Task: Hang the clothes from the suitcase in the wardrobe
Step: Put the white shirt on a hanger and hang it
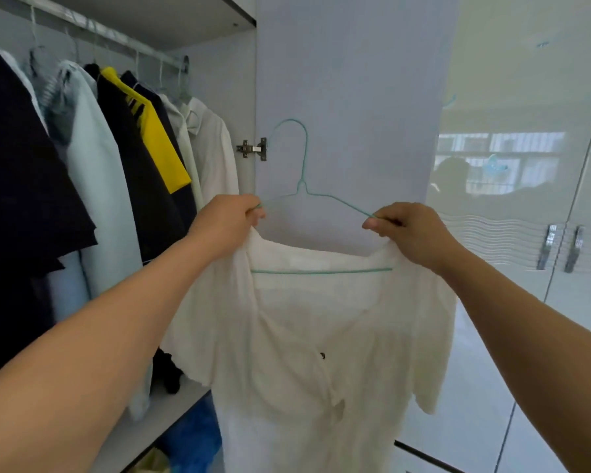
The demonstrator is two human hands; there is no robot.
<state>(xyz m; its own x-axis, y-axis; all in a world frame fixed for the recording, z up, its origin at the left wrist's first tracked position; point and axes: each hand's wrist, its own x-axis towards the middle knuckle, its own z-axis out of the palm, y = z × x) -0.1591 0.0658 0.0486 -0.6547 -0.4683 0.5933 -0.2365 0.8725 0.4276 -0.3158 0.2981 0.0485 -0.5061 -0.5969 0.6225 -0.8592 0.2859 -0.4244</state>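
From the head camera, both bare arms reach up the middle of the frame. The left hand [227, 218] pinches the left shoulder of a white blouse [321, 353] against the left arm of a thin teal wire hanger [302, 172], and the right hand [408, 230] pinches the right shoulder the same way, fingers curled round cloth and wire. The blouse hangs below the hands at centre, its wide neckline open so the hanger's bottom bar shows across it; one small dark button sits lower on the front. The hook stands upright above the hands, in front of the open wardrobe door [348, 80], apart from the rail. In the upper left the rail [123, 37] carries hung garments: dark tops, a pale shirt, a navy and yellow top [157, 138], white shirts at the right end. A metal hinge [253, 149] sits on the door edge. At right, glossy closed doors with two chrome handles [562, 249]
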